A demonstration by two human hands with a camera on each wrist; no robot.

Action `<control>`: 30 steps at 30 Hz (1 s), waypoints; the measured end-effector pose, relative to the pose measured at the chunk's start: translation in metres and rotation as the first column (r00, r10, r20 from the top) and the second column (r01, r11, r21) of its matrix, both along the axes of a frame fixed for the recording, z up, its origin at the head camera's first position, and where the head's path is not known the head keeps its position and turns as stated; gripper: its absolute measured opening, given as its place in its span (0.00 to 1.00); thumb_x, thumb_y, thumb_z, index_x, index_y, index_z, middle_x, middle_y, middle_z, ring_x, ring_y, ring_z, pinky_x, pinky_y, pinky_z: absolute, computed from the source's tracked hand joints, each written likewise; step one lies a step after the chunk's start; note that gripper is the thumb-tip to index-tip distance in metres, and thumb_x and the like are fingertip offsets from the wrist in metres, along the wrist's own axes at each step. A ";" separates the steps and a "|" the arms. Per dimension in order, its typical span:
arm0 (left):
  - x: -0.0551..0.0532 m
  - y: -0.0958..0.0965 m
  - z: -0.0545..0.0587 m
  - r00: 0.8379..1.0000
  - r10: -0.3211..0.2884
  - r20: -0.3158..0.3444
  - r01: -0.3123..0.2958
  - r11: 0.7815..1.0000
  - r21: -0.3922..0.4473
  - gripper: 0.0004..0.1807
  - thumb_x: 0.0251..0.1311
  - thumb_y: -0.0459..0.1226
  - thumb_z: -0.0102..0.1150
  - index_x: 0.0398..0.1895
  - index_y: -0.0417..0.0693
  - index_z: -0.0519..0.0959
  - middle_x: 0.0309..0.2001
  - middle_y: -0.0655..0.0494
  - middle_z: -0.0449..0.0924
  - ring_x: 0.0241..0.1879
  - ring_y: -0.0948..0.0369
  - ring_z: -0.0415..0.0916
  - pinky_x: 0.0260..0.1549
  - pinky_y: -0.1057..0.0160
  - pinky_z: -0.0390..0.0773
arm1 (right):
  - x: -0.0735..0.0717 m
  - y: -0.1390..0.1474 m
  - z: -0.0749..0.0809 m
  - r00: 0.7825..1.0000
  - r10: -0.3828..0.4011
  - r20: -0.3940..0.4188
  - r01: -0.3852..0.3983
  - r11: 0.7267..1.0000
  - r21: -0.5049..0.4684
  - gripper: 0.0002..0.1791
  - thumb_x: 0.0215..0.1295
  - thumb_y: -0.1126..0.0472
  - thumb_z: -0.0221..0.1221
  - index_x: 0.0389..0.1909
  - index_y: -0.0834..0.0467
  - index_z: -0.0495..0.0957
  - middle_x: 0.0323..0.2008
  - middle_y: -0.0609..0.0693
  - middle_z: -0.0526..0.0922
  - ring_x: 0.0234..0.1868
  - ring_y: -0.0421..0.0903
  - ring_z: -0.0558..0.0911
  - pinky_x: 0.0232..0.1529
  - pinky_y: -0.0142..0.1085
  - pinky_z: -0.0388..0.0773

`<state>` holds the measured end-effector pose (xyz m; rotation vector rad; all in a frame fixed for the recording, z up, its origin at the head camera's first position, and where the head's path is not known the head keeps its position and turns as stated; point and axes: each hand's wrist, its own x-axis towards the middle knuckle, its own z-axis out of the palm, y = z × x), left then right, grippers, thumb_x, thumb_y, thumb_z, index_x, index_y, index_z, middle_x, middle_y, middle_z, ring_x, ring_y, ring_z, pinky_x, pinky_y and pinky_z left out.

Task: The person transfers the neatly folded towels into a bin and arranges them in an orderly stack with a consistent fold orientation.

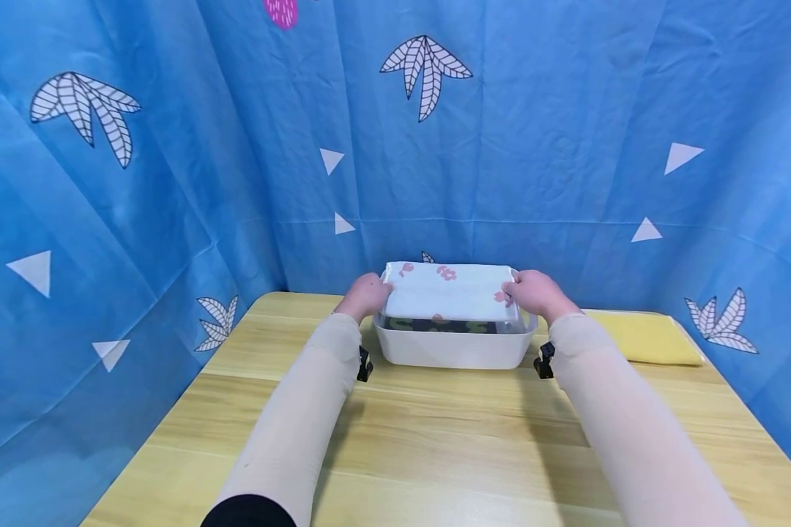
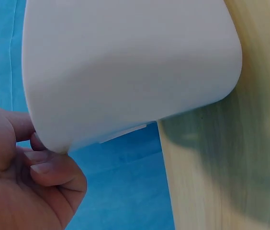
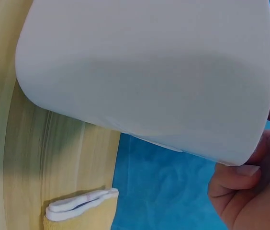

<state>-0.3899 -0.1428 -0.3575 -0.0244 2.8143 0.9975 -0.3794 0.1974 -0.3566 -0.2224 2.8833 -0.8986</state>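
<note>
A white rectangular plastic bin [image 1: 453, 351] stands toward the back of the table. Over its opening lies a white cloth [image 1: 444, 296] with pink flower prints, spread between both hands. My left hand [image 1: 367, 294] pinches the cloth's left edge above the bin's rim. On the other side, my right hand [image 1: 538, 294] pinches its right edge. In the left wrist view, curled fingers [image 2: 53, 172] sit against the rim's corner. The right wrist view shows similarly curled fingers [image 3: 233, 179]; the rim hides the pinch in both. Below the cloth's front edge, dark green-patterned material [image 1: 428, 326] shows inside the bin.
A folded yellow cloth [image 1: 646, 338] lies right of the bin; its layered white edge [image 3: 80, 203] appears in the right wrist view. Blue patterned curtain [image 1: 534, 146] hangs close behind the wooden table [image 1: 448, 439] and along its sides.
</note>
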 end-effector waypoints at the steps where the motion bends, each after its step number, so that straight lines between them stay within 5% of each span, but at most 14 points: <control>1: 0.000 0.000 0.000 1.000 0.004 -0.004 -0.004 1.000 -0.006 0.24 0.78 0.45 0.44 0.64 0.34 0.70 0.51 0.44 0.76 0.47 0.51 0.74 0.50 0.53 0.75 | 0.000 -0.001 0.000 1.000 -0.005 0.001 0.005 1.000 0.003 0.21 0.79 0.51 0.43 0.38 0.62 0.78 0.38 0.59 0.76 0.35 0.53 0.71 0.36 0.43 0.69; 13: 0.005 0.002 -0.006 0.998 -0.001 -0.056 0.000 1.000 -0.019 0.14 0.73 0.45 0.55 0.38 0.41 0.74 0.37 0.47 0.73 0.36 0.53 0.73 0.36 0.56 0.74 | 0.008 -0.002 -0.002 0.999 -0.045 -0.023 0.045 0.999 -0.005 0.19 0.77 0.53 0.47 0.25 0.56 0.64 0.25 0.52 0.66 0.27 0.48 0.67 0.34 0.43 0.67; 23: 0.006 0.002 -0.006 0.998 0.036 -0.043 -0.035 0.999 0.027 0.14 0.73 0.45 0.55 0.47 0.43 0.72 0.43 0.47 0.75 0.44 0.51 0.73 0.41 0.54 0.75 | 0.010 0.000 -0.002 0.997 -0.025 -0.074 0.027 0.999 0.020 0.16 0.74 0.56 0.46 0.25 0.56 0.63 0.24 0.52 0.64 0.26 0.49 0.65 0.32 0.42 0.65; 30: 0.007 0.000 -0.009 0.997 0.056 -0.059 -0.053 0.997 0.063 0.14 0.72 0.45 0.54 0.48 0.44 0.72 0.46 0.47 0.75 0.47 0.50 0.73 0.47 0.51 0.76 | 0.011 0.000 -0.004 0.996 -0.019 -0.082 0.022 0.999 0.028 0.12 0.74 0.57 0.44 0.35 0.60 0.70 0.35 0.56 0.73 0.34 0.52 0.71 0.36 0.43 0.68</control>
